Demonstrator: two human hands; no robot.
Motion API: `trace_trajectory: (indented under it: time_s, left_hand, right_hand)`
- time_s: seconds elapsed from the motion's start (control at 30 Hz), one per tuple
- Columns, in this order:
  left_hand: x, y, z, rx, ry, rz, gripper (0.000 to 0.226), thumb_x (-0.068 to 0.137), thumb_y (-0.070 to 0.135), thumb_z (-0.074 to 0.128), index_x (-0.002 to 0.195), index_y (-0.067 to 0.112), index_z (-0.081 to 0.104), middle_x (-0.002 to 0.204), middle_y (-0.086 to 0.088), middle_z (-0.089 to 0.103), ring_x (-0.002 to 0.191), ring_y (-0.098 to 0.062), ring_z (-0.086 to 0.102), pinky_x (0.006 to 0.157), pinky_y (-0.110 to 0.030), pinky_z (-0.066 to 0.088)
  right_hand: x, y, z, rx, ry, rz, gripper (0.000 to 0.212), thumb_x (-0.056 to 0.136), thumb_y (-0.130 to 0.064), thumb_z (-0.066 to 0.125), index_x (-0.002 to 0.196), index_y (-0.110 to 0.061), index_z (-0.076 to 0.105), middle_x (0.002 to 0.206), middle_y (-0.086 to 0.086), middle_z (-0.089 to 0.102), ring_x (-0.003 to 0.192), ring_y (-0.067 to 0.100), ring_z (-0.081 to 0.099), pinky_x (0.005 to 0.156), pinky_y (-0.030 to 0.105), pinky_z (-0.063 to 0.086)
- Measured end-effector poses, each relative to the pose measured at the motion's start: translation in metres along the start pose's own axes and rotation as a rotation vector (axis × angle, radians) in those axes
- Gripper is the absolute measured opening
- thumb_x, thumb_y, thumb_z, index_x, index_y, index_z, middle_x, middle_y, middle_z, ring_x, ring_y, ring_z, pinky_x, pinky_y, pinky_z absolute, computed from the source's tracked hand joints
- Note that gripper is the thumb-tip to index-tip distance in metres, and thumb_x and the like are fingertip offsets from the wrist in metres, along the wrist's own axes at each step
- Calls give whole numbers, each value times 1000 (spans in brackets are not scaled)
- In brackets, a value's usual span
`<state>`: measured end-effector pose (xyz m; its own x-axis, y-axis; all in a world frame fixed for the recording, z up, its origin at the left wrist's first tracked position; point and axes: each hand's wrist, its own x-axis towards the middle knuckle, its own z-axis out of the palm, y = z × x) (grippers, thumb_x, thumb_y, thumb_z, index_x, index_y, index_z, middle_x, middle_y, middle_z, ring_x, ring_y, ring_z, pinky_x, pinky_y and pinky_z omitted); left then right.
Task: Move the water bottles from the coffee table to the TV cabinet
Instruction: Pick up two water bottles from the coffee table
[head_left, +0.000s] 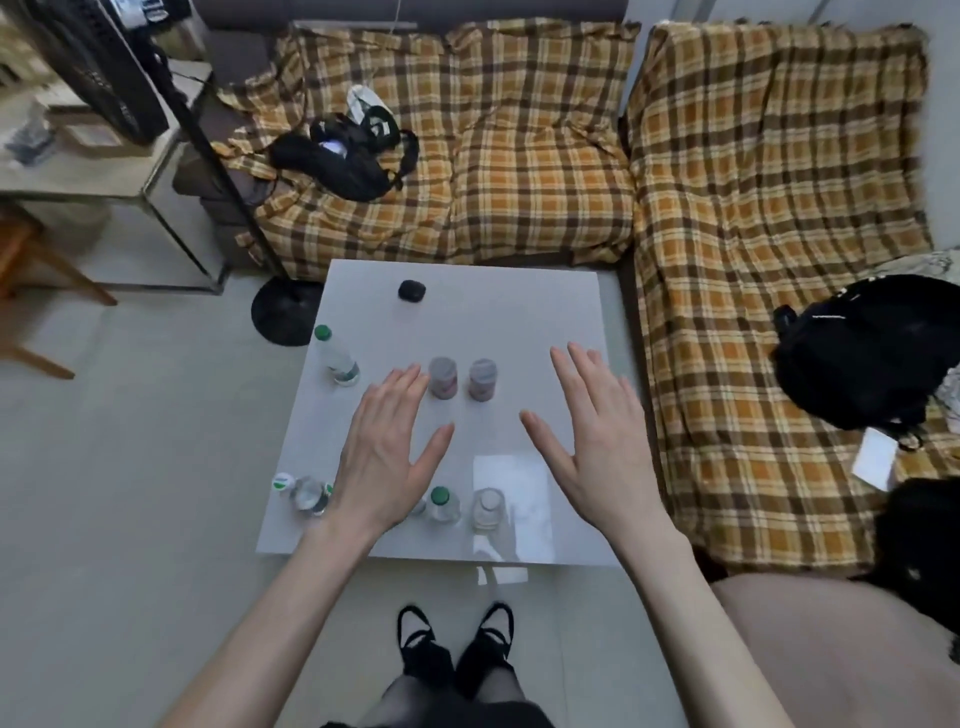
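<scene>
Both hands flat and open, left hand (387, 452) and right hand (597, 436) hold nothing — bottles (444, 505) stand just under the wrists, easy to knock over w/ a careless reach.

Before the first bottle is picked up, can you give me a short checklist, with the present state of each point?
1. Both hands free: ok. The left hand and the right hand are open, palms down, holding nothing.
2. Bottles on the coffee table: ok. Six stand upright, none moved yet.
3. Caps closed: ok for the far-left green-capped bottle and the near green-capped bottle; cannot tell for the others.
4. Nearest bottles reachable: ok. The two grey-lidded bottles stand just beyond the fingertips.
5. Small black case out of the way: ok, at the far side.
6. TV cabinet has room: cannot tell, not in view.
</scene>
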<state>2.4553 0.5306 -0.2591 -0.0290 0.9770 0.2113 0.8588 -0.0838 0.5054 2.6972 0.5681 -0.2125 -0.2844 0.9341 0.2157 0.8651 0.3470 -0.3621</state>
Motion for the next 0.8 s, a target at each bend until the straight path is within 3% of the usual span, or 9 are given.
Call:
trace_trajectory:
  time_s: [0.17,0.47,0.8]
  left_hand:
    - [-31,-24,32,28,-134,-68,61,102,40,57,152,8,48,158,-9,50,152,-28,40,126,-51,27]
    - [-56,-63,100,10,-359,-157,62,98,34,66,154,13,47,156,-4,51,153,-25,38,129,-46,18]
    - [-49,-94,163,212,-586,-104,62,98,29,62,155,23,40,157,4,44,149,-20,34,128,-36,10]
  right_hand:
    - [-26,4,49,-2,-160,43,69,102,-59,37,160,-23,25,168,-2,26,157,18,17,126,47,17]
    - [-58,18,125,26,-358,90,66,104,-52,45,160,-24,25,169,-4,20,157,15,17,124,43,21]
    - [-50,32,208,-24,-536,101,69,99,-39,59,159,-25,28,168,4,23,142,26,43,111,38,36]
